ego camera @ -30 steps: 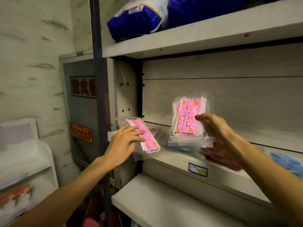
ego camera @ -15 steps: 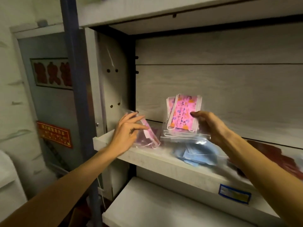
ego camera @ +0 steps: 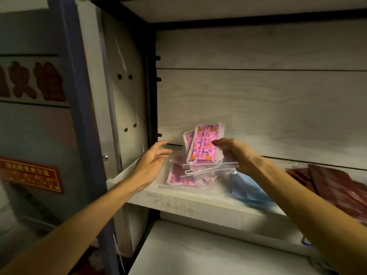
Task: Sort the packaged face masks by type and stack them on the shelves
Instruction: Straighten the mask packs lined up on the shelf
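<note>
My right hand (ego camera: 236,153) grips a few clear bags of pink patterned face masks (ego camera: 204,144), held upright above the shelf (ego camera: 178,199). Another pink mask bag (ego camera: 178,176) lies flat on the shelf's left end, just below them. My left hand (ego camera: 151,161) hovers beside that flat bag with its fingers relaxed and holds nothing. Blue masks (ego camera: 248,188) lie on the shelf under my right wrist. Dark red masks (ego camera: 333,185) are piled at the shelf's right.
A lower shelf (ego camera: 208,251) juts out beneath. The cabinet's side panel (ego camera: 123,108) and a blue metal post (ego camera: 79,96) stand to the left. A grey door with red signs (ego camera: 31,175) is further left. The upper shelf (ego camera: 218,8) closes the bay above.
My left hand has let go of its pink mask bag, which now lies flat on the shelf. The right hand kept its bags upright. The camera moved closer and lower.
</note>
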